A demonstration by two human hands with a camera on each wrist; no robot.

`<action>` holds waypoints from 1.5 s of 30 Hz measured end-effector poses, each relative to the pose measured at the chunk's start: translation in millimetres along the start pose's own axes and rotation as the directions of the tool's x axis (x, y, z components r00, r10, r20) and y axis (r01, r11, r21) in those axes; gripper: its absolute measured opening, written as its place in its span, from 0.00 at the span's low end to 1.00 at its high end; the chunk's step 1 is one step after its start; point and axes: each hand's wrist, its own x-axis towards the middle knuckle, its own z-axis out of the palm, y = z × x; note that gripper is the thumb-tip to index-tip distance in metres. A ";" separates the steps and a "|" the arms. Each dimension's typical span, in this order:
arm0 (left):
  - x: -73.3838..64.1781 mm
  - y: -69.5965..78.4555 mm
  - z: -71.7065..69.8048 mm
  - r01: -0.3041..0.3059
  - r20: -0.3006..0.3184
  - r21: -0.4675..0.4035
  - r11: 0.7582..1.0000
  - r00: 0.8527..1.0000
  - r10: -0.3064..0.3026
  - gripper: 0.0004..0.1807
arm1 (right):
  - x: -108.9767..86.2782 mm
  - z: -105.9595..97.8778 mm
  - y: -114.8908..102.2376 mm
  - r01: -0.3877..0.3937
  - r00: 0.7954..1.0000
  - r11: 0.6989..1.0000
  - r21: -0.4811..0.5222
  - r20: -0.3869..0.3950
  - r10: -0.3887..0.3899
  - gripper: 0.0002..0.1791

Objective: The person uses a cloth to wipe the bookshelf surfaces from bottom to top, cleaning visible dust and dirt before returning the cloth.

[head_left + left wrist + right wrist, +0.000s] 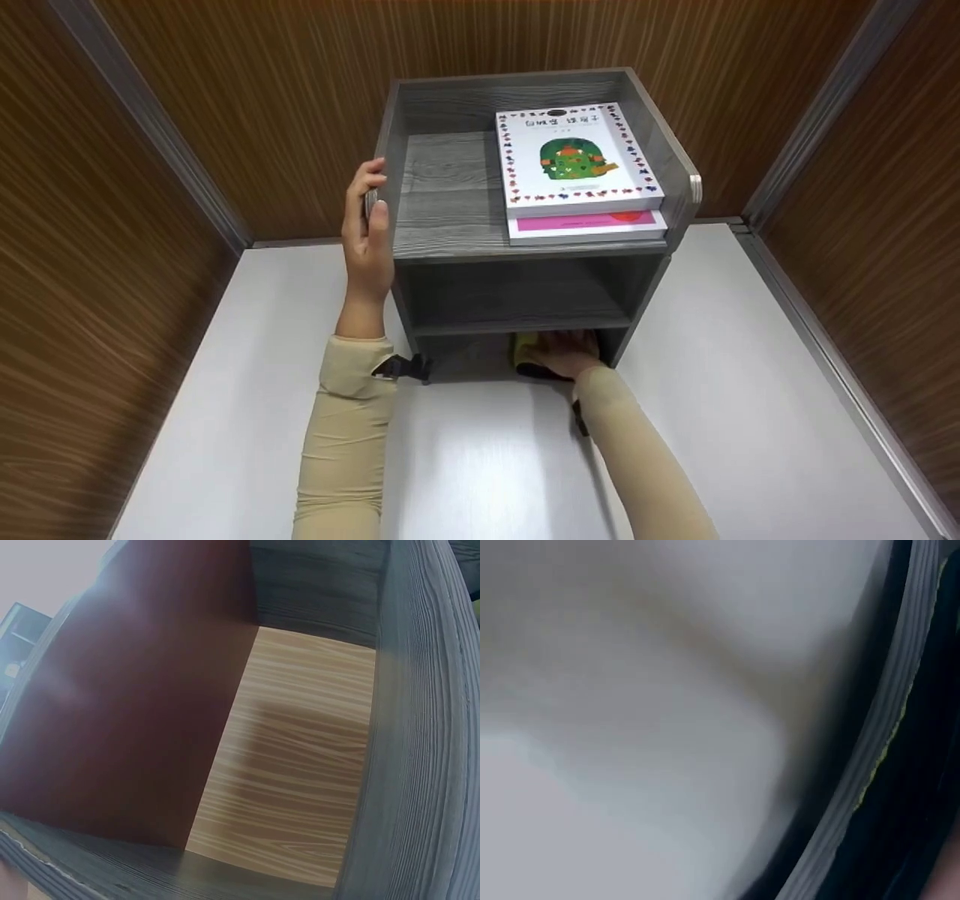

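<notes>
A small grey wood-grain shelf unit stands against the back wall. At its left, my left hand grips the upper side panel, thumb toward the front and fingers around the edge. In the lowest compartment, my right hand lies over a yellow-green and black soft-looking item, thumb spread from the fingers. The unit's shelf hides part of those fingers. The right wrist view shows a pale floor, a dark band and a layered grey edge, close up.
Two books rest on the top right: a white one with a green picture over a pink-and-white one. A middle shelf lies beneath. Brown wood-grain walls surround the glossy white surface.
</notes>
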 end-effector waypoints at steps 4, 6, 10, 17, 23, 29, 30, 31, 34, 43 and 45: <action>0.1 -0.1 2.3 0.001 -0.004 -0.021 1.000 1.000 -0.001 0.18 | 0.0 2.3 0.9 -0.006 1.000 1.000 -0.011 -0.031 0.006 0.49; 0.3 -0.3 2.9 -0.001 -0.010 -0.022 1.000 1.000 0.001 0.18 | -0.7 2.3 -2.6 -0.007 0.999 1.000 -0.012 -0.049 0.006 0.49; 0.2 -0.9 3.1 -0.013 -0.027 -0.019 1.000 1.000 0.012 0.17 | -0.2 3.9 -9.3 -0.022 0.998 1.000 -0.009 -0.053 0.021 0.49; -1.0 -2.8 2.7 -0.009 -0.035 -0.011 1.000 0.999 0.009 0.17 | 1.6 5.9 -15.3 -0.055 0.998 0.996 -0.065 -0.040 0.052 0.48; -1.8 -2.1 2.4 -0.009 -0.043 -0.009 1.000 0.999 0.009 0.18 | 3.6 14.1 -27.6 -0.027 0.997 0.999 -0.035 -0.068 0.024 0.48; -1.3 -1.2 4.8 -0.009 -0.044 -0.007 1.000 0.999 0.008 0.18 | 8.6 20.0 -46.7 -0.017 0.998 0.999 -0.036 -0.060 0.015 0.48; -1.3 -1.2 5.3 -0.009 -0.043 -0.005 1.000 0.999 0.009 0.18 | 9.6 21.1 -49.6 -0.016 0.998 0.999 -0.044 -0.059 0.013 0.48; -1.4 -1.5 5.0 -0.008 -0.043 -0.001 1.000 0.999 0.008 0.18 | 10.1 22.0 -53.8 -0.011 0.998 0.998 -0.057 -0.055 0.007 0.48; -1.9 -2.2 3.9 -0.005 -0.043 0.008 1.000 0.999 0.005 0.18 | 11.9 24.4 -66.0 0.003 0.999 0.996 -0.091 -0.039 -0.007 0.47; -1.0 0.1 5.0 -0.019 -0.045 0.024 1.000 0.999 0.021 0.17 | 17.8 31.6 -95.8 0.070 0.997 0.997 -0.028 -0.009 -0.070 0.48; -0.7 0.3 5.5 -0.027 -0.043 0.019 0.999 0.999 0.027 0.17 | 20.4 35.8 -100.2 0.082 0.997 0.996 -0.028 0.003 -0.082 0.48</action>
